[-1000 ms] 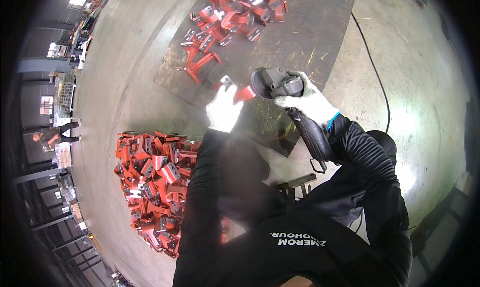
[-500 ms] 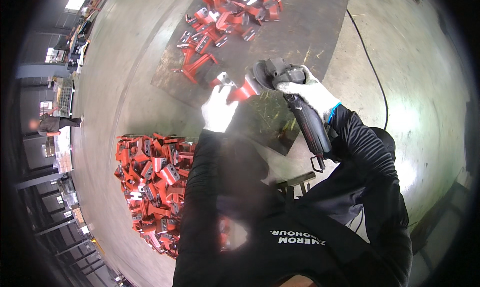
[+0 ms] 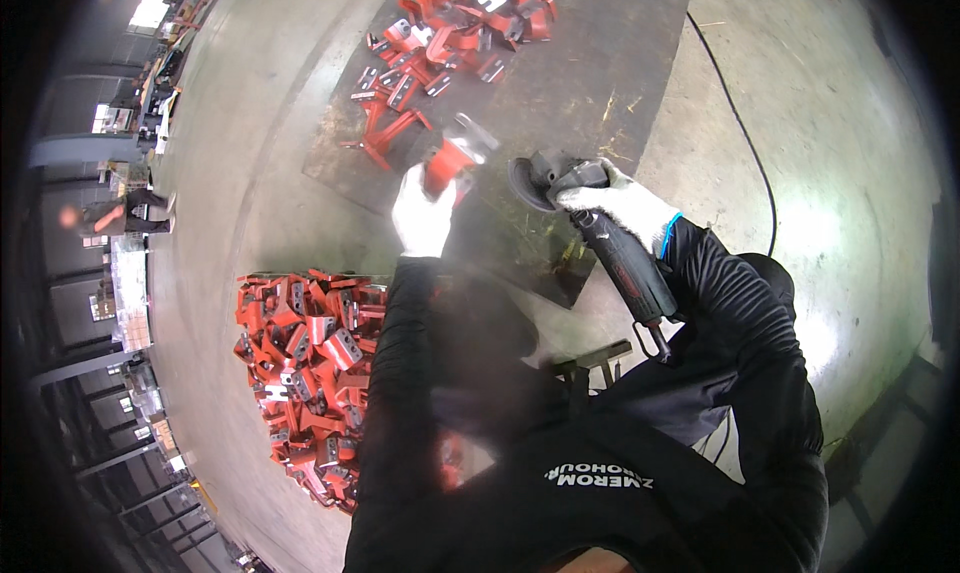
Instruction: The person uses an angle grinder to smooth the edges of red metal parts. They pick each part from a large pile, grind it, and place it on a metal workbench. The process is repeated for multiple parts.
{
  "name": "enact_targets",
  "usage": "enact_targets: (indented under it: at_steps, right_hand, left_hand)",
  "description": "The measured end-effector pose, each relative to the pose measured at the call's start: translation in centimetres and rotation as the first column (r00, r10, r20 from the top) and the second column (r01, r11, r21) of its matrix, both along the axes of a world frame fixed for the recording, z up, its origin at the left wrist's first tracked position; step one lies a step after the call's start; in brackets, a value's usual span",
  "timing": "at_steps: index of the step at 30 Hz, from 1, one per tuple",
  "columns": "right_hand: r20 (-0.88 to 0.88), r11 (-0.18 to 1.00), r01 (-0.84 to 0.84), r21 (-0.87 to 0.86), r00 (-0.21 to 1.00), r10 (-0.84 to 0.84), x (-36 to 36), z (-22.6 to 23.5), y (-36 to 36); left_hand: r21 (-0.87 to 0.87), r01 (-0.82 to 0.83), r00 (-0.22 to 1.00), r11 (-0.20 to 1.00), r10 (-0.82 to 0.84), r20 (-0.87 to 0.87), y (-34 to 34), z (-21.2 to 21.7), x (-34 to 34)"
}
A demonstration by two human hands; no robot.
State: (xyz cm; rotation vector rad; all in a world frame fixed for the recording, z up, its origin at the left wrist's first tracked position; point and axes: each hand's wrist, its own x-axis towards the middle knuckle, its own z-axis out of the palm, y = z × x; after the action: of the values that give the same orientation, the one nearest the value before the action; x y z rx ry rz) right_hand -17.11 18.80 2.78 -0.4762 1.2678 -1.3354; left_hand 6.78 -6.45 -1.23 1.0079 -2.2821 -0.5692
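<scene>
Left hand (image 3: pixel 422 216), in a white glove, is closed around a red metal bracket (image 3: pixel 452 159), lifting it above the dark steel plate (image 3: pixel 600 83); right hand (image 3: pixel 625 205), also gloved, grips an angle grinder (image 3: pixel 590 233) whose disc sits just beside the bracket; one heap of red brackets (image 3: pixel 455 18) lies on the plate, another pile (image 3: pixel 310 373) on the concrete floor (image 3: pixel 250 173) at the person's left.

— What's the red bracket (image 3: pixel 452 161) like?
— Painted red, bare metal at its top end, held up tilted above the dark steel plate; blurred, probably an angle piece.
— And the angle grinder (image 3: pixel 590 223)?
— Black, disc toward the bracket, just apart.
</scene>
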Motion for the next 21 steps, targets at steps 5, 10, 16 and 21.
enact_targets:
  at_steps: [5,10,16,21]
  right_hand:
    - [0.024,0.969,0.236,0.069,0.971,-0.238,-0.6,2.1,-1.4]
    - [-0.232,0.960,0.275,-0.056,0.931,-0.280,-0.5,2.0,-2.9]
    - [-0.308,0.967,0.239,-0.088,0.917,-0.255,-0.7,1.3,-3.3]
    - [-0.285,0.971,0.199,-0.132,0.931,-0.230,-0.2,2.3,-4.0]
  left_hand:
    - [0.290,-0.148,0.972,0.946,0.193,-0.135,1.1,-0.1,-2.0]
    - [0.429,-0.065,0.981,0.901,0.137,-0.141,1.8,-2.2,-0.9]
    - [0.875,0.060,0.976,0.480,0.156,-0.153,6.6,3.0,-2.4]
    - [0.838,0.125,0.965,0.531,0.132,-0.227,7.6,3.2,-3.4]
